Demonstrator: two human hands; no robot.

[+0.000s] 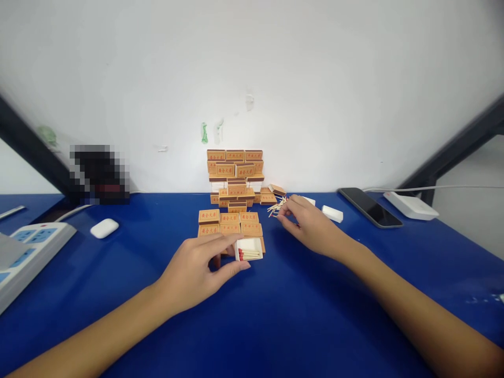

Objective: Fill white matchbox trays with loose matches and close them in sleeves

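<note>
tray: our little white matchbox tray (249, 248), a few red-tipped matches inside, sits on the blue table (315, 315) | left hand (195, 273): thumb and forefinger grip its left end | right hand (311, 224): fingertips pinching loose matches (275, 208), up right of the tray

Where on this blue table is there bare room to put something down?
Free: the front strip of table between the forearms; the patch between the earbud case and the flat matchboxes; the stretch in front of the phone. Crowded: the middle back, with the matchbox stack, loose matches, right hand, and left hand gripping the filled tray.
</note>
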